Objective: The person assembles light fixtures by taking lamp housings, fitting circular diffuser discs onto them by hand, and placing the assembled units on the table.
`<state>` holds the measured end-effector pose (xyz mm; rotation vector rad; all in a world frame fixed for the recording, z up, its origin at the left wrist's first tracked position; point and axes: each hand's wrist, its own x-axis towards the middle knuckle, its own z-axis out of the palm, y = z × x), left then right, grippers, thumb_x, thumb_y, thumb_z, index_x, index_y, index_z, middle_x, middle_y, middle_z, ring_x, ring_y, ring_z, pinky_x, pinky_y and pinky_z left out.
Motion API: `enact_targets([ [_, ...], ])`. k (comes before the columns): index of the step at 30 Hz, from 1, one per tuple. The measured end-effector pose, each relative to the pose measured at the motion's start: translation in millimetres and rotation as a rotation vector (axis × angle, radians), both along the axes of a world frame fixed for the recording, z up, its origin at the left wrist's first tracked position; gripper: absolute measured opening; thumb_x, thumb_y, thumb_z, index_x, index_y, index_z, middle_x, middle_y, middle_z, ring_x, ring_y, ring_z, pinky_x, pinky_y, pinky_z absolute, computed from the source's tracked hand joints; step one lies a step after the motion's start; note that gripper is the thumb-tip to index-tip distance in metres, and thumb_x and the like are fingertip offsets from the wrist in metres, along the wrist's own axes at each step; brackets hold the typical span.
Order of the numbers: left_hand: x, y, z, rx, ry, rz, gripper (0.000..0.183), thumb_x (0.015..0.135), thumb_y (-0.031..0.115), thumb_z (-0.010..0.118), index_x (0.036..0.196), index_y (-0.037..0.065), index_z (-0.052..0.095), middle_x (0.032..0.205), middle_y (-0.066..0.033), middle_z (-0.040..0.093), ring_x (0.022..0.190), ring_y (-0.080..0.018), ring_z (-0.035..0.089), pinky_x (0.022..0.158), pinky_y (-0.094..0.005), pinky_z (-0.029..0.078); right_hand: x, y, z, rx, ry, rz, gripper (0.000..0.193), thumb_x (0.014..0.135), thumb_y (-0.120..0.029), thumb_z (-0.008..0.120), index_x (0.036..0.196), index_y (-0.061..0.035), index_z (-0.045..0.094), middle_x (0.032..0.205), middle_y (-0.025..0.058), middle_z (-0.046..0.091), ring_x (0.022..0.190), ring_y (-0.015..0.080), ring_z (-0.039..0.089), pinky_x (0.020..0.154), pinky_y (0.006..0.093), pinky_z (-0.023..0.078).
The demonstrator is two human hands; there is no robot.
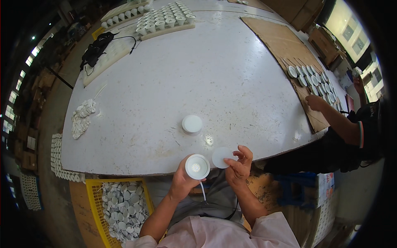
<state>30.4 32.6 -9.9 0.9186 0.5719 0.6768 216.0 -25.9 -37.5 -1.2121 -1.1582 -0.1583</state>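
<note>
My left hand (182, 182) is closed around a round white LED light housing (197, 167), just off the table's near edge. The housing's open face points up and shows a ring of small LEDs inside. A short white cable (203, 192) hangs from it. Beside it, my right hand (238, 167) pinches a thin translucent white disc (221, 158) by its edge, with some fingers raised. Disc and housing are close but apart. On the table ahead lies a stack of similar white discs (192, 123).
A yellow crate (96, 206) full of small white-and-grey parts is at lower left. A crumpled white cloth (83, 118) lies on the table (165, 82). Trays of white lamp cups (167, 18) stand at the back. On the right, a co-worker's hand (316, 103) reaches toward lights on cardboard (273, 37).
</note>
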Motion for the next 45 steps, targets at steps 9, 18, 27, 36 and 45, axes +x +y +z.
enact_targets([
  [9, 4, 6, -9, 0.163, 0.087, -0.005, 0.073, 0.077, -0.009, 0.061, 0.140, -0.001, 0.024, 0.126, -0.0133, 0.048, 0.117, -0.0214, 0.049, 0.096, -0.0345, 0.045, -3, -8, 31, -0.774, 0.929, 0.478, 0.021, 0.090, -0.010, 0.061, 0.108, 0.0014, 0.062, 0.084, 0.0018, 0.062, 0.065, 0.0046, 0.054, 0.059, 0.0193, 0.046],
  [18, 0, 1, -4, 0.216, 0.100, -0.029, 0.072, 0.080, -0.001, 0.061, 0.142, 0.000, 0.022, 0.127, -0.0135, 0.046, 0.117, -0.0207, 0.047, 0.097, -0.0338, 0.043, -32, 4, 28, -0.830, 0.804, 0.482, 0.028, 0.088, -0.015, 0.066, 0.110, 0.0008, 0.059, 0.084, 0.0017, 0.064, 0.066, 0.0042, 0.055, 0.056, 0.0187, 0.046],
  [27, -3, -1, -7, 0.293, 0.244, 0.082, 0.053, 0.088, 0.008, 0.056, 0.136, 0.000, 0.034, 0.121, -0.0142, 0.051, 0.109, -0.0180, 0.051, 0.092, -0.0314, 0.043, -43, 8, 22, -0.811, 0.835, 0.486, 0.029, 0.084, -0.013, 0.071, 0.106, 0.0016, 0.059, 0.083, 0.0011, 0.063, 0.067, 0.0039, 0.054, 0.056, 0.0178, 0.046],
  [36, -2, -3, -16, 0.260, 0.269, 0.192, 0.039, 0.094, 0.015, 0.052, 0.130, 0.002, 0.043, 0.111, -0.0131, 0.057, 0.102, -0.0185, 0.055, 0.090, -0.0306, 0.044, -47, 15, 23, -0.803, 0.906, 0.531, 0.024, 0.083, -0.011, 0.072, 0.098, -0.0013, 0.056, 0.073, -0.0025, 0.056, 0.062, 0.0028, 0.049, 0.053, 0.0176, 0.043],
  [45, -31, 0, -12, 0.274, 0.314, 0.192, 0.039, 0.090, 0.006, 0.048, 0.128, -0.001, 0.043, 0.115, -0.0167, 0.058, 0.102, -0.0199, 0.058, 0.090, -0.0311, 0.045, -59, 19, 24, -0.805, 0.887, 0.674, 0.022, 0.084, -0.011, 0.071, 0.095, -0.0021, 0.055, 0.077, -0.0024, 0.055, 0.063, 0.0020, 0.047, 0.054, 0.0173, 0.039],
])
